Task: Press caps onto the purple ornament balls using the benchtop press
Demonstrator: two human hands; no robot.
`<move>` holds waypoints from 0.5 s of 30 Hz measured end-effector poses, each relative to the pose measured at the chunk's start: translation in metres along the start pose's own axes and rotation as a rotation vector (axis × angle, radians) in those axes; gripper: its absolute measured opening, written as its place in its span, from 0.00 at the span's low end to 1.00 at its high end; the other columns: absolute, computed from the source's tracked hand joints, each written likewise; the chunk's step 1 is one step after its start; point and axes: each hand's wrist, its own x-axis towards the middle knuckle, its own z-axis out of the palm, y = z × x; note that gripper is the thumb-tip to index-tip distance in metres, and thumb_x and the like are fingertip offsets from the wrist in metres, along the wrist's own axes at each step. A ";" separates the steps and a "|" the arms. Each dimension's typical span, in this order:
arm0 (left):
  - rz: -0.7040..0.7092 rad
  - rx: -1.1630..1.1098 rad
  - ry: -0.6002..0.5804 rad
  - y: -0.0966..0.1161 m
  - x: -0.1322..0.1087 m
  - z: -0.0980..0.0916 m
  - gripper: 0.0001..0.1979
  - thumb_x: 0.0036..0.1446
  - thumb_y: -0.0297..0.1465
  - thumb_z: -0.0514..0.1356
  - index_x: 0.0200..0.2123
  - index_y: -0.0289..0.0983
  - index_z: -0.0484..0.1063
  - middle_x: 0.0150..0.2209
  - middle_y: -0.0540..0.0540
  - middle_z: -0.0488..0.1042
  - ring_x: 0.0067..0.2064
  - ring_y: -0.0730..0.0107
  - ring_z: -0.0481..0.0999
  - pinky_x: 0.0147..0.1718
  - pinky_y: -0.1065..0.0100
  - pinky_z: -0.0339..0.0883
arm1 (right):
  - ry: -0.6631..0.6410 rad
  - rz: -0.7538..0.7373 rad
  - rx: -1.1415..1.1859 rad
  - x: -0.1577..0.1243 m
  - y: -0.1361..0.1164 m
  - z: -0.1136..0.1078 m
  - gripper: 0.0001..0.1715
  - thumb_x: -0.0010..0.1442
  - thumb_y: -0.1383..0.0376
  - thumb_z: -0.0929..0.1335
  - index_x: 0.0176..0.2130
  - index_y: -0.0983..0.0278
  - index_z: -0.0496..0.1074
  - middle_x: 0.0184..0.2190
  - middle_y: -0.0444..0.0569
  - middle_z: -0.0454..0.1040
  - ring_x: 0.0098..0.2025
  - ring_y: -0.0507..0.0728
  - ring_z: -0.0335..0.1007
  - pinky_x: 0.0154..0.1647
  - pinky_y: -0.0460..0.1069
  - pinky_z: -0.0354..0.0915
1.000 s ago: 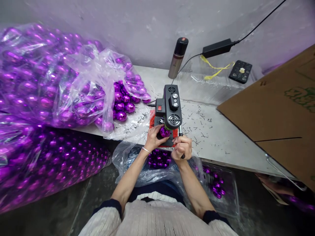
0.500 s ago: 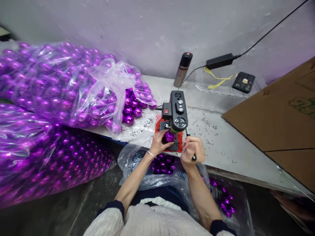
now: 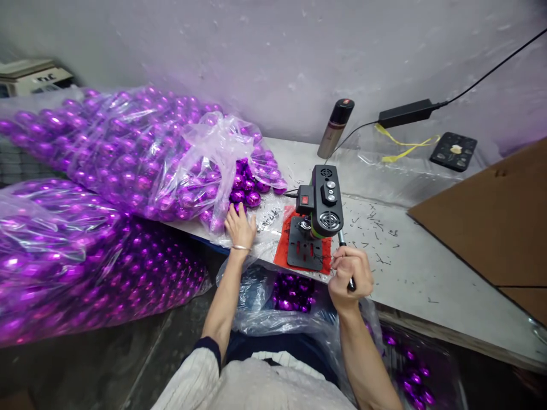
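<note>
My left hand (image 3: 240,229) reaches to the mouth of a clear plastic bag (image 3: 213,148), fingers spread, fingertips at a shiny purple ball (image 3: 237,207). Whether it grips that ball cannot be made out. Several loose purple balls (image 3: 253,198) lie just beyond. My right hand (image 3: 351,276) is closed around the black-gripped lever (image 3: 351,283) of a small black bench press (image 3: 328,199). No ball sits on the slotted base plate (image 3: 304,245), which rests on a red mat (image 3: 282,253).
Big bags of purple balls (image 3: 106,165) fill the left. Behind the press stand a spray can (image 3: 335,128), a power adapter (image 3: 405,113) and a dark phone-like case (image 3: 453,151). Cardboard (image 3: 491,216) leans at right. Dark scraps litter the table (image 3: 410,267). Below its edge, an open plastic bag (image 3: 294,290) holds balls.
My left hand has left the ball under the press and moved left to the loose balls. That ball is gone from the base plate. My right hand stays on the lever.
</note>
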 end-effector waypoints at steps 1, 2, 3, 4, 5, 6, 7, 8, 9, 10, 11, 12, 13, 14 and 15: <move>-0.059 0.019 -0.042 -0.001 0.012 -0.003 0.28 0.65 0.36 0.59 0.66 0.31 0.64 0.67 0.24 0.62 0.64 0.35 0.68 0.60 0.39 0.64 | -0.002 -0.001 -0.001 0.000 0.000 0.000 0.16 0.65 0.74 0.62 0.26 0.61 0.66 0.26 0.44 0.69 0.31 0.53 0.70 0.32 0.50 0.65; -0.097 0.009 -0.085 -0.002 0.021 -0.005 0.28 0.65 0.36 0.59 0.66 0.32 0.65 0.66 0.24 0.64 0.61 0.36 0.72 0.58 0.41 0.67 | -0.003 0.002 -0.002 0.000 0.000 0.000 0.16 0.65 0.74 0.62 0.27 0.61 0.66 0.26 0.44 0.70 0.31 0.53 0.70 0.32 0.50 0.65; -0.116 -0.029 -0.120 -0.003 0.027 -0.006 0.27 0.65 0.35 0.59 0.65 0.33 0.65 0.64 0.25 0.66 0.59 0.38 0.74 0.56 0.42 0.69 | -0.003 0.007 -0.004 0.000 0.000 0.000 0.16 0.65 0.73 0.62 0.27 0.61 0.66 0.27 0.44 0.70 0.31 0.53 0.70 0.32 0.50 0.65; -0.127 -0.095 -0.143 -0.004 0.030 -0.007 0.27 0.65 0.35 0.60 0.64 0.34 0.66 0.63 0.27 0.67 0.58 0.40 0.75 0.55 0.45 0.70 | -0.001 0.011 -0.006 -0.001 0.000 0.000 0.15 0.65 0.73 0.62 0.27 0.61 0.66 0.27 0.45 0.70 0.31 0.53 0.70 0.31 0.50 0.65; -0.142 -0.192 -0.155 -0.005 0.031 -0.007 0.26 0.63 0.35 0.62 0.63 0.35 0.67 0.62 0.29 0.69 0.57 0.42 0.76 0.55 0.47 0.71 | -0.001 0.014 -0.005 -0.001 0.000 0.000 0.15 0.65 0.73 0.63 0.27 0.61 0.66 0.28 0.45 0.71 0.31 0.53 0.70 0.31 0.50 0.65; -0.174 -0.321 -0.161 -0.006 0.030 -0.007 0.26 0.61 0.34 0.64 0.62 0.36 0.68 0.60 0.31 0.71 0.57 0.45 0.76 0.55 0.50 0.71 | -0.001 0.016 -0.003 -0.001 0.001 -0.001 0.15 0.65 0.72 0.63 0.27 0.61 0.67 0.29 0.45 0.71 0.30 0.52 0.69 0.31 0.49 0.65; -0.227 -0.482 -0.168 -0.007 0.029 -0.007 0.27 0.59 0.34 0.66 0.61 0.37 0.69 0.58 0.34 0.73 0.56 0.48 0.77 0.53 0.53 0.72 | -0.003 0.017 -0.001 -0.002 0.001 -0.001 0.15 0.65 0.72 0.63 0.27 0.61 0.67 0.29 0.45 0.72 0.30 0.52 0.69 0.30 0.49 0.64; -0.297 -0.667 -0.180 -0.007 0.027 -0.008 0.28 0.58 0.34 0.67 0.60 0.39 0.68 0.56 0.36 0.74 0.53 0.53 0.78 0.51 0.56 0.74 | -0.006 0.016 0.002 -0.002 0.001 -0.001 0.15 0.65 0.72 0.63 0.28 0.61 0.67 0.29 0.45 0.72 0.30 0.52 0.69 0.30 0.49 0.64; -0.372 -0.863 -0.200 -0.007 0.025 -0.009 0.29 0.58 0.36 0.67 0.61 0.41 0.67 0.54 0.39 0.75 0.49 0.58 0.80 0.49 0.59 0.75 | -0.010 0.013 0.003 -0.001 0.001 -0.002 0.14 0.65 0.72 0.63 0.28 0.61 0.67 0.29 0.45 0.72 0.30 0.52 0.68 0.30 0.49 0.64; -0.439 -1.050 -0.229 -0.006 0.022 -0.012 0.30 0.58 0.37 0.67 0.62 0.43 0.65 0.53 0.42 0.76 0.45 0.62 0.80 0.46 0.62 0.76 | -0.012 0.010 0.003 0.000 0.000 -0.002 0.14 0.65 0.72 0.63 0.28 0.61 0.67 0.29 0.45 0.72 0.29 0.52 0.68 0.29 0.49 0.64; -0.487 -1.214 -0.266 -0.004 0.019 -0.015 0.31 0.58 0.39 0.67 0.64 0.46 0.64 0.52 0.44 0.76 0.42 0.66 0.80 0.43 0.63 0.76 | -0.012 0.007 -0.001 0.001 0.000 -0.002 0.14 0.65 0.72 0.63 0.27 0.61 0.67 0.29 0.45 0.72 0.29 0.52 0.68 0.29 0.49 0.64; -0.512 -1.343 -0.308 -0.001 0.015 -0.018 0.32 0.58 0.39 0.67 0.64 0.49 0.63 0.52 0.45 0.76 0.40 0.69 0.80 0.42 0.65 0.76 | -0.009 0.006 -0.007 0.002 -0.001 -0.002 0.15 0.65 0.72 0.63 0.27 0.61 0.67 0.29 0.45 0.72 0.29 0.52 0.68 0.29 0.49 0.63; -0.522 -1.437 -0.353 0.002 0.010 -0.022 0.33 0.58 0.40 0.68 0.65 0.50 0.63 0.51 0.46 0.77 0.39 0.70 0.80 0.42 0.65 0.77 | -0.005 0.007 -0.014 0.004 -0.002 -0.002 0.15 0.65 0.71 0.63 0.27 0.61 0.66 0.28 0.45 0.72 0.29 0.52 0.68 0.29 0.49 0.63; -0.528 -1.502 -0.396 0.006 0.005 -0.024 0.33 0.57 0.39 0.68 0.64 0.50 0.64 0.51 0.47 0.77 0.39 0.70 0.80 0.43 0.65 0.77 | 0.000 0.011 -0.020 0.006 -0.004 -0.002 0.15 0.66 0.71 0.63 0.27 0.61 0.66 0.28 0.45 0.71 0.29 0.52 0.68 0.30 0.49 0.64; -0.539 -1.549 -0.436 0.011 -0.001 -0.026 0.32 0.57 0.40 0.69 0.63 0.50 0.65 0.51 0.46 0.77 0.40 0.69 0.81 0.44 0.64 0.77 | 0.004 0.016 -0.024 0.009 -0.005 -0.002 0.16 0.66 0.71 0.63 0.26 0.61 0.66 0.28 0.45 0.71 0.30 0.52 0.68 0.30 0.49 0.64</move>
